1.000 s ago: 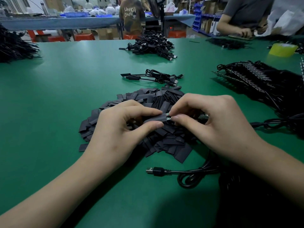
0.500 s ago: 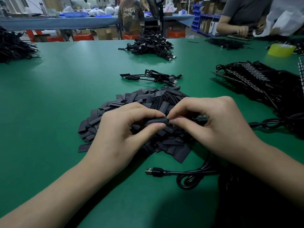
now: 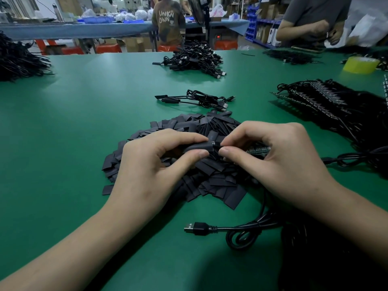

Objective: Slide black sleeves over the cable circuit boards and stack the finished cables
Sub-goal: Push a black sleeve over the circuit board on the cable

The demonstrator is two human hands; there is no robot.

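Black sleeve (image 3: 198, 147) sits above the sleeve pile (image 3: 210, 179) at mid-table, pinched in the left grip (image 3: 151, 164); the right grip (image 3: 279, 164) pinches the circuit board (image 3: 257, 150). Green table (image 3: 84, 122) runs wide leftward; cable rows (image 3: 336, 106) crowd the right edge.

Over one sleeve heap (image 3: 218, 185) you held one sleeve (image 3: 198, 146) in your left hand (image 3: 147, 166) and one circuit board (image 3: 257, 150) in your right hand (image 3: 281, 164). Beyond that heap lay two cable bundles: small bundle (image 3: 199, 100), large bundle (image 3: 194, 57).
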